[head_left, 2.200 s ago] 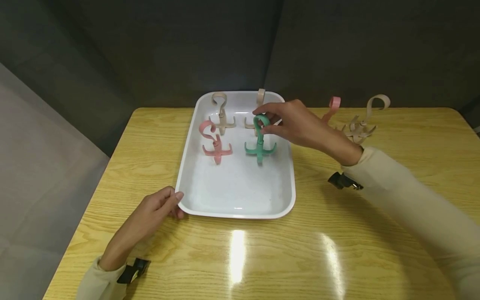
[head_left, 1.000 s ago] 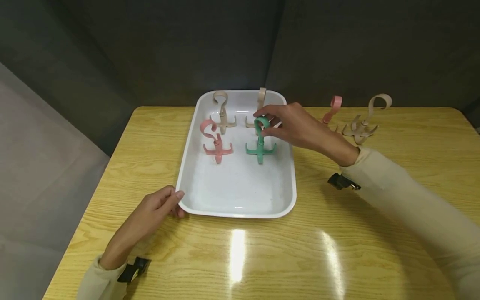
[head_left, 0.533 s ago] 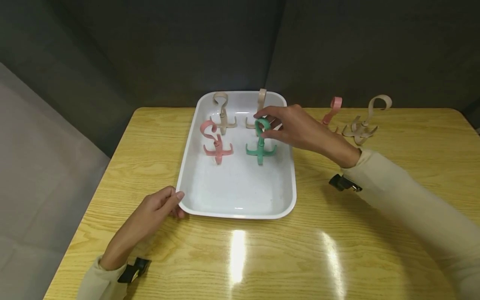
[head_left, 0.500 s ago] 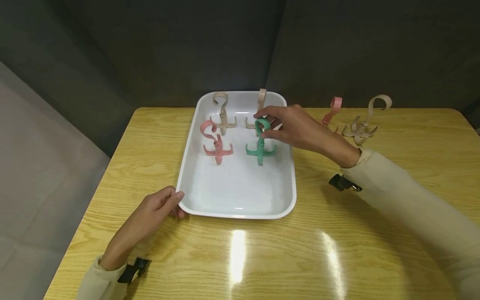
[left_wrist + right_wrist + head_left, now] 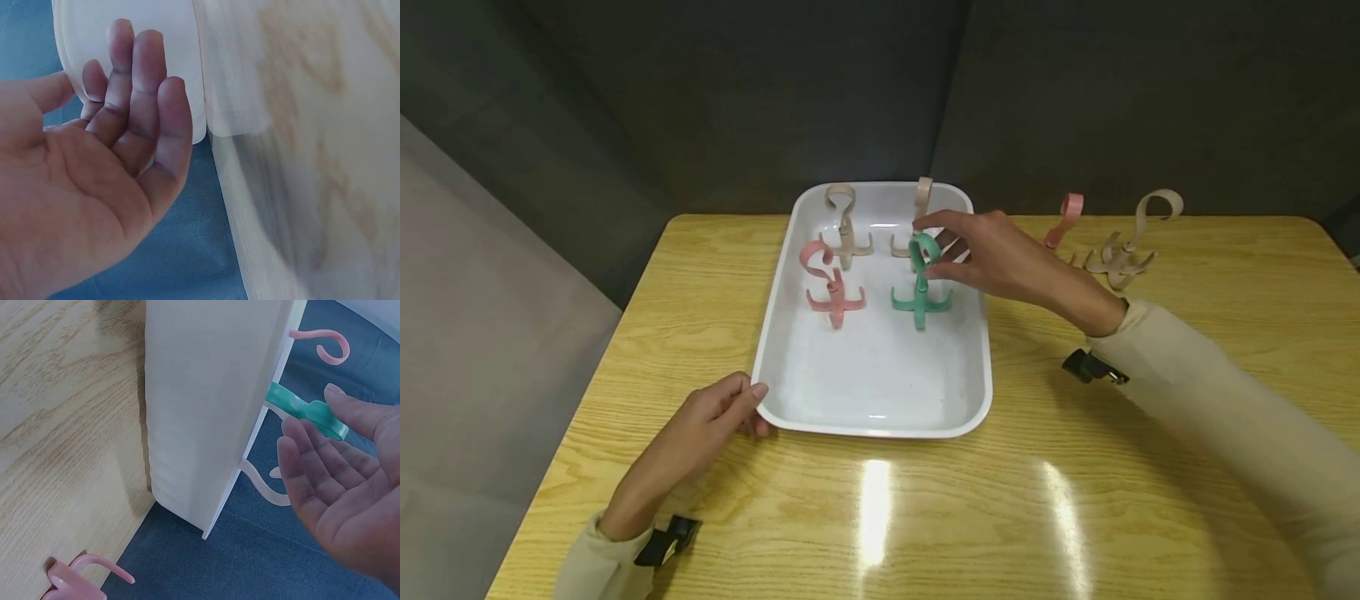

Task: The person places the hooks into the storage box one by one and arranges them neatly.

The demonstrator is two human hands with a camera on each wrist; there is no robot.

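Observation:
My left hand (image 5: pixel 711 421) holds the near left corner of a white tray (image 5: pixel 872 432), thumb on the rim and other fingers at the outer wall. My right hand (image 5: pixel 1000 254) is around the curled top of a green four-pronged hanger hook (image 5: pixel 921 302) standing upright in the tray. Thumb and index finger are spread on either side of it; in the right wrist view the fingers (image 5: pixel 300 475) look loose around the green hook (image 5: pixel 306 411). A pink hook (image 5: pixel 836 302) and two beige hooks (image 5: pixel 846 243) also stand in the tray; my right hand partly covers the rear right one.
On the wooden table (image 5: pixel 1150 417), right of the tray, stand another pink hook (image 5: pixel 1066 218) and another beige hook (image 5: pixel 1122 257). My right forearm partly hides the pink one. A dark curtain (image 5: pixel 790 100) rises behind the table's back edge.
The right thumb and index finger have parted slightly from the green hook, which stays standing in the same place. The left hand and the tray have not visibly moved.

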